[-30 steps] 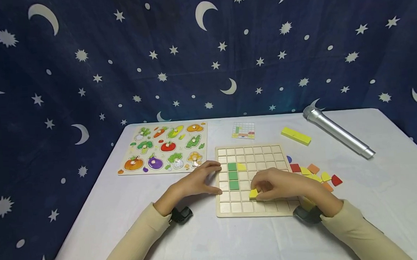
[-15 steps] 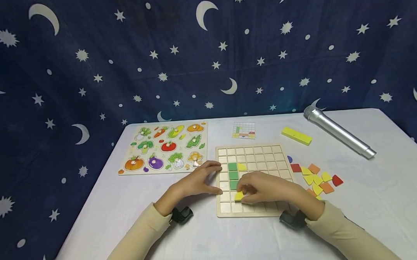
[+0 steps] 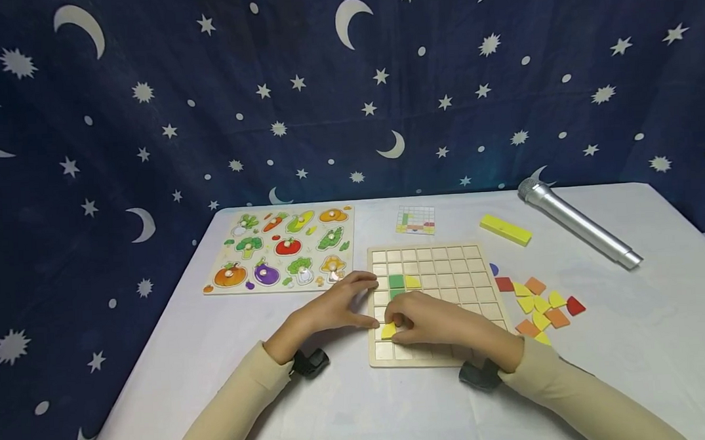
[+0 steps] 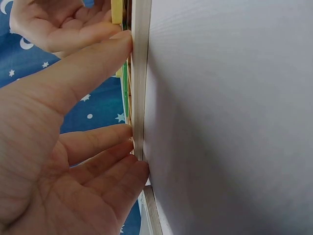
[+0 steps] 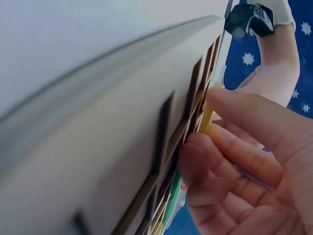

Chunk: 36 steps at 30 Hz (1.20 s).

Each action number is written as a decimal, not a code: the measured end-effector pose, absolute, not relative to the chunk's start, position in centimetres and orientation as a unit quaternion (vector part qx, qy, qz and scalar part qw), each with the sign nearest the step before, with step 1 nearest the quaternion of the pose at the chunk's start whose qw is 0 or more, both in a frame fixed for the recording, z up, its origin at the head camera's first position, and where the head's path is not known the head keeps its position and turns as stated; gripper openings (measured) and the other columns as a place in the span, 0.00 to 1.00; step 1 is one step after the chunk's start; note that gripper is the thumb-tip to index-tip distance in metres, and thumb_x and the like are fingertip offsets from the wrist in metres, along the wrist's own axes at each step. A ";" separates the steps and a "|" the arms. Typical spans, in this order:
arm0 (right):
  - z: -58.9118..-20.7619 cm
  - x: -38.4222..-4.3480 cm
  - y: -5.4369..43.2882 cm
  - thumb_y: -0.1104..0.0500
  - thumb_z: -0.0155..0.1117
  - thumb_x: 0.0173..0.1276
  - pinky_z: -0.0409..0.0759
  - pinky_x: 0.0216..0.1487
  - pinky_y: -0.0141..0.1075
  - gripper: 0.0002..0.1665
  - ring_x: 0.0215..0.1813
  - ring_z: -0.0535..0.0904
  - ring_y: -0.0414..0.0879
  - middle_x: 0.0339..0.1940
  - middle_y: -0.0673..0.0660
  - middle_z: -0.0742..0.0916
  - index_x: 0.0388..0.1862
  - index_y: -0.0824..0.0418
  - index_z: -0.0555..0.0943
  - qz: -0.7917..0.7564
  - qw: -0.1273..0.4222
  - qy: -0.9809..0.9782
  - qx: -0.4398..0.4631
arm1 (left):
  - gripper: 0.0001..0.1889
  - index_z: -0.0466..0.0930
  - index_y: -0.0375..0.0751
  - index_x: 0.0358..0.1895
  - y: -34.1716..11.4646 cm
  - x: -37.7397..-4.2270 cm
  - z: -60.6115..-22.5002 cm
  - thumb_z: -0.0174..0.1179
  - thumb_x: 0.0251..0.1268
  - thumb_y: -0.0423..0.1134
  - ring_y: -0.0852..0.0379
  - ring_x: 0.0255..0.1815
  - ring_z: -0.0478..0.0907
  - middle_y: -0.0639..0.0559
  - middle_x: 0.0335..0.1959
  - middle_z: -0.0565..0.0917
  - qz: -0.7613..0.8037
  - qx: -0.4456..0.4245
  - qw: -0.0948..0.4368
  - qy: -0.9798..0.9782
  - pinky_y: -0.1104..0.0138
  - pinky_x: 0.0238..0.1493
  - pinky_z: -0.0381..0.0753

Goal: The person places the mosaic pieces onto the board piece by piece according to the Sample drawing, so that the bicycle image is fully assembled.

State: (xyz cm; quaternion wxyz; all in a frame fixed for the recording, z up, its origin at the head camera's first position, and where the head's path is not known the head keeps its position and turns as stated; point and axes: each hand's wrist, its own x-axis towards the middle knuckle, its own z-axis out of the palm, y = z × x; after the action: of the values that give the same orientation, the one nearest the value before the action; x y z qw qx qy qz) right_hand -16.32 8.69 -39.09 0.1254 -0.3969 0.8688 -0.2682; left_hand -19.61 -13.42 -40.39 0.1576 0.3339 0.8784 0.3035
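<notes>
Tile in yellow (image 3: 388, 331): pinching it in the right hand (image 3: 430, 316) at lower left of the grid board (image 3: 462, 266), showing no clear long axis, lying just right of the left hand (image 3: 337, 306); there touching the board's edge, thumb and fingers wide apart.

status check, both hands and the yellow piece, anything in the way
Right hand pinches yellow piece at left side of grid board. Left hand touches its left edge, close by. No blockage seen.
</notes>
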 end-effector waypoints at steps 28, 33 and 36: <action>-39.4 -16.6 9.2 0.63 0.66 0.62 0.73 0.32 0.28 0.04 0.29 0.72 0.37 0.25 0.43 0.77 0.37 0.59 0.83 -0.325 0.135 0.856 -0.378 | 0.37 0.69 0.31 0.67 -13.2 -19.7 -40.2 0.73 0.54 0.42 0.45 0.72 0.61 0.42 0.70 0.66 0.307 0.335 0.158 0.877 0.53 0.72 0.60; -39.2 -16.6 10.1 0.63 0.67 0.63 0.74 0.32 0.28 0.04 0.29 0.71 0.36 0.25 0.43 0.78 0.37 0.59 0.84 -0.334 0.128 0.855 -0.376 | 0.38 0.69 0.31 0.67 -13.4 -19.6 -40.4 0.73 0.54 0.43 0.46 0.72 0.61 0.42 0.70 0.66 0.306 0.331 0.159 0.879 0.53 0.72 0.60; -39.1 -16.6 10.7 0.63 0.68 0.63 0.74 0.32 0.28 0.04 0.29 0.72 0.36 0.25 0.43 0.78 0.38 0.58 0.84 -0.333 0.128 0.859 -0.367 | 0.38 0.69 0.31 0.67 -13.4 -19.6 -40.4 0.73 0.54 0.43 0.46 0.72 0.61 0.42 0.70 0.66 0.303 0.331 0.158 0.880 0.53 0.72 0.60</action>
State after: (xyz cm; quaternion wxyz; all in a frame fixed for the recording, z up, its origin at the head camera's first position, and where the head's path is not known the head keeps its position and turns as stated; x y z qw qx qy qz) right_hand -16.56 10.66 -39.09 0.1281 -0.3671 0.8588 -0.3335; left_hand -19.60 -13.40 -40.44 0.1585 0.3307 0.8796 0.3031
